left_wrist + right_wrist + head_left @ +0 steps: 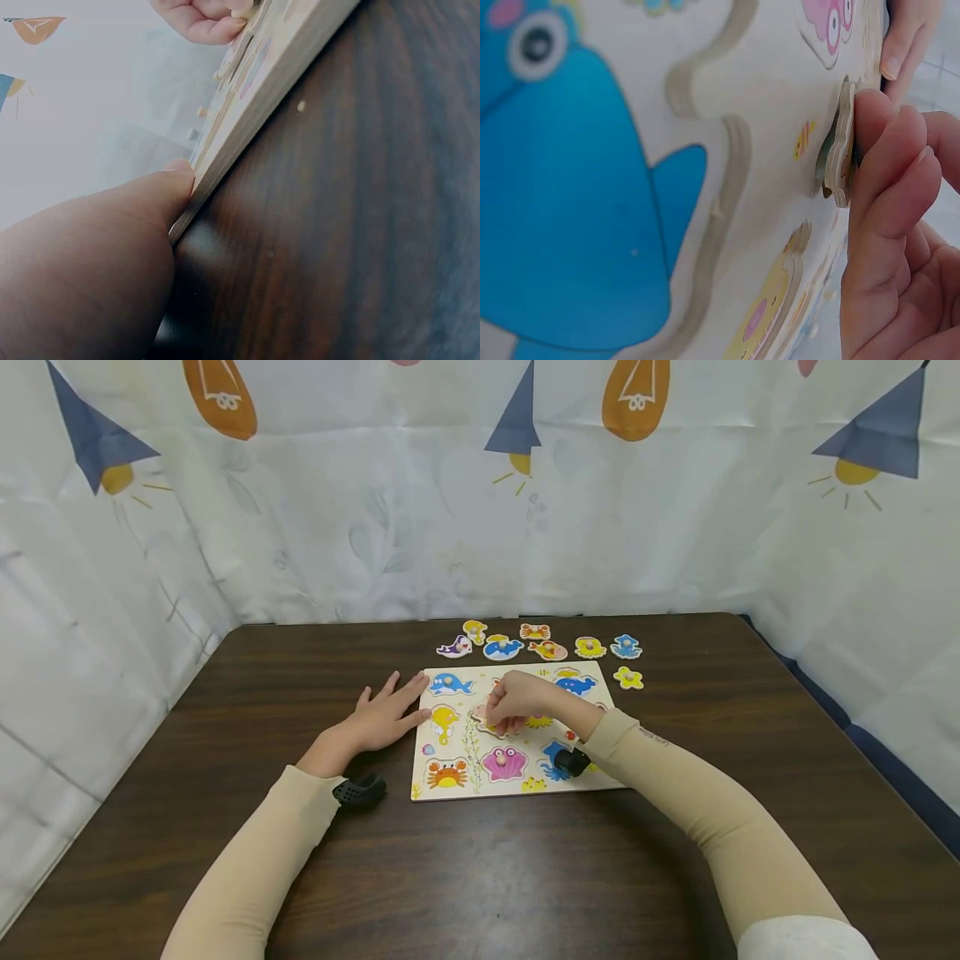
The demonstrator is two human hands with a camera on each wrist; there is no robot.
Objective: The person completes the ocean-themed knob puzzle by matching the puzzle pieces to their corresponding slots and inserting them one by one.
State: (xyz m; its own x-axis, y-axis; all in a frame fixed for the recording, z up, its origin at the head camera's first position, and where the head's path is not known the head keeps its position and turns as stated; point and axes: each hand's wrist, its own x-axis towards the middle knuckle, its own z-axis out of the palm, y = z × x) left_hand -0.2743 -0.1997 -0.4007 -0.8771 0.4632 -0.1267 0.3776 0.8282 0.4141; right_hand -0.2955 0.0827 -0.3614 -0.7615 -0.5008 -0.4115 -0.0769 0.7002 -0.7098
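Observation:
A wooden peg puzzle board (480, 783) with sea-animal pictures lies on the table. My right hand (521, 697) is over the middle of it, pinching a wooden puzzle piece (841, 150) between thumb and fingers. That piece is seen edge-on, tilted to the board, in the right wrist view; its picture is mostly hidden. My left hand (386, 717) rests at the board's left edge, fingers spread. In the left wrist view its thumb (176, 184) touches the board's edge. A blue whale picture (450, 684) and an orange crab picture (447, 773) show on the board.
Behind the board lie several loose pieces, among them a crab piece (535, 632), a whale piece (502, 648) and a purple piece (455, 647). A yellow piece (628, 678) lies right of it. The brown table (480, 877) ends at a white patterned curtain (300, 527).

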